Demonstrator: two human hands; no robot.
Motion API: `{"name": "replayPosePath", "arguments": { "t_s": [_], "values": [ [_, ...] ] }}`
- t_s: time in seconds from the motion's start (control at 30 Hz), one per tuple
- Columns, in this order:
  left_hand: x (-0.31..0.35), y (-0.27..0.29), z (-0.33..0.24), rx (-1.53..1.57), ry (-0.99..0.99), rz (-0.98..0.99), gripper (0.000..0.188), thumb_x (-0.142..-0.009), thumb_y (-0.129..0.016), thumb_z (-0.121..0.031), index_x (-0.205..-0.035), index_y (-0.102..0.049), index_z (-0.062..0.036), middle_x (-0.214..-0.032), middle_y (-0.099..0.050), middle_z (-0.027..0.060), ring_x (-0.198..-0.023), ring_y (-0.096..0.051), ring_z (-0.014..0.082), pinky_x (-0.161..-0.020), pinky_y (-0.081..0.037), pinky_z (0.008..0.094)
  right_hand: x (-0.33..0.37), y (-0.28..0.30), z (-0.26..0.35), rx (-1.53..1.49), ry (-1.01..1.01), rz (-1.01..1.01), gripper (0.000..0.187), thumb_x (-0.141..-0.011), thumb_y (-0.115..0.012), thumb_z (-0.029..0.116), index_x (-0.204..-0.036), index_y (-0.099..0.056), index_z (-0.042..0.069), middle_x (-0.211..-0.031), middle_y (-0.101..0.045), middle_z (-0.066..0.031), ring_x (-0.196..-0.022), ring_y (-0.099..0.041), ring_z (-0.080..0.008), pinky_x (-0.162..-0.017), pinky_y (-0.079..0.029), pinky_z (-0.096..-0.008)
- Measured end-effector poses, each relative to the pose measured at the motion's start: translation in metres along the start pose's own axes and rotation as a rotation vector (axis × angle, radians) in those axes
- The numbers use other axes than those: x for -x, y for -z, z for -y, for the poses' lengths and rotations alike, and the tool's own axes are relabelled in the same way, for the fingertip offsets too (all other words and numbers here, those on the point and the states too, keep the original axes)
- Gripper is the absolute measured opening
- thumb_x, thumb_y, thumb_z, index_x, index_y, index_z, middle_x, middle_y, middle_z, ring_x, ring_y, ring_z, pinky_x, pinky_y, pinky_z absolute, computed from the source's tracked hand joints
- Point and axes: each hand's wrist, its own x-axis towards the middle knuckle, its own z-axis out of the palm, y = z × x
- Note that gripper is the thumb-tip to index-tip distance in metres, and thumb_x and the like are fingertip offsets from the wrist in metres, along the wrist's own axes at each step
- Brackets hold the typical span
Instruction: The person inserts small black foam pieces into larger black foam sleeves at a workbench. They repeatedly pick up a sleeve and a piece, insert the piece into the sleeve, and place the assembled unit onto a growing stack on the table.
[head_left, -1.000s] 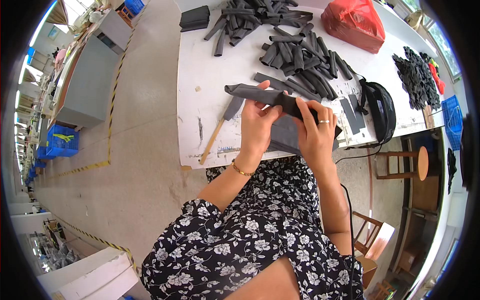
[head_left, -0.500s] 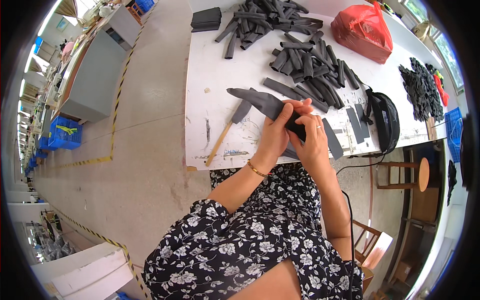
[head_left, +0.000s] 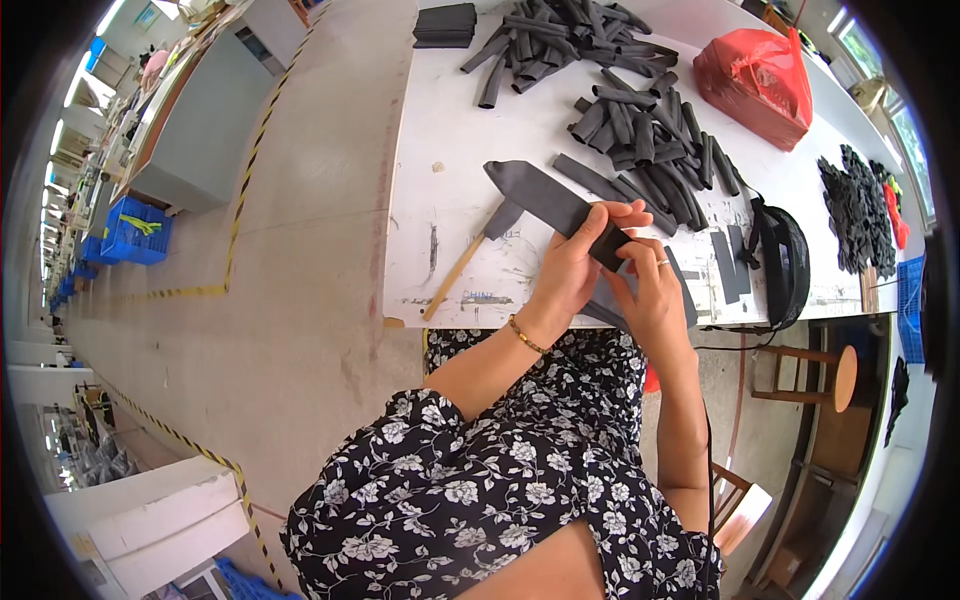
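Observation:
A flat dark grey fabric strip (head_left: 540,195) is held over the near edge of the white table (head_left: 460,130), its far end pointing up and left. My left hand (head_left: 572,268) grips the strip near its lower end, thumb on top. The fingers of my right hand (head_left: 648,285) pinch that same lower end, which looks folded or doubled. Left of my hands lies a wooden stick (head_left: 455,281), a dark grey fabric piece (head_left: 502,219) around or against its upper end. More flat dark grey pieces (head_left: 608,302) lie partly hidden under my hands.
Rolled dark grey fabric tubes (head_left: 640,135) are heaped beyond my hands. A stack of flat pieces (head_left: 445,25) lies far left. A red plastic bag (head_left: 755,85), a black bag (head_left: 785,262) and a dark heap (head_left: 857,210) stand to the right. A wooden stool (head_left: 845,378) is beside the table.
The strip has flattened and straightened, its far end now broad instead of narrow and curled. Both hands still hold its lower end. The whole view has shifted slightly.

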Motion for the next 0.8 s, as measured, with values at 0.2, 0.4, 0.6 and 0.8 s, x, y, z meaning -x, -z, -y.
{"name": "replayPosePath", "arguments": {
  "t_s": [0.2,0.4,0.6,0.8],
  "values": [
    [-0.014,-0.003,-0.021,0.108,-0.106,-0.141,0.034,-0.102,-0.051,-0.028,-0.119,-0.057,0.0006,-0.112,-0.067,0.0170,-0.109,-0.064,0.0299,-0.096,-0.050,0.0404,0.001,0.015,-0.010,0.037,0.084,-0.024,0.019,-0.081,-0.069,-0.002,-0.094,-0.056,0.001,-0.098,-0.060,-0.0158,-0.078,-0.062,-0.0362,-0.066,-0.050,-0.0429],
    [-0.010,-0.016,-0.011,0.128,-0.131,-0.075,0.033,-0.101,-0.052,-0.028,-0.117,-0.055,0.0001,-0.095,-0.069,0.0106,-0.101,-0.067,0.0298,-0.094,-0.051,0.0407,-0.005,0.022,-0.004,-0.001,0.114,-0.052,0.016,-0.082,-0.067,-0.006,-0.092,-0.057,0.001,-0.095,-0.060,-0.0143,-0.078,-0.062,-0.0336,-0.065,-0.050,-0.0408],
    [0.001,-0.019,-0.004,0.161,-0.084,-0.099,0.034,-0.100,-0.053,-0.032,-0.115,-0.055,-0.0011,-0.092,-0.068,0.0080,-0.101,-0.067,0.0277,-0.093,-0.051,0.0391,-0.004,0.013,-0.007,-0.013,0.104,-0.064,0.014,-0.082,-0.066,-0.005,-0.091,-0.057,0.000,-0.096,-0.061,-0.0149,-0.077,-0.062,-0.0325,-0.064,-0.050,-0.0393],
    [0.003,-0.018,-0.003,0.197,-0.097,-0.155,0.033,-0.101,-0.053,-0.031,-0.111,-0.057,0.0004,-0.090,-0.068,0.0092,-0.097,-0.068,0.0293,-0.092,-0.052,0.0397,-0.003,0.006,-0.005,-0.029,0.090,-0.052,0.013,-0.083,-0.065,-0.006,-0.091,-0.057,0.000,-0.096,-0.061,-0.0157,-0.075,-0.062,-0.0318,-0.063,-0.050,-0.0381]
  ]
}}
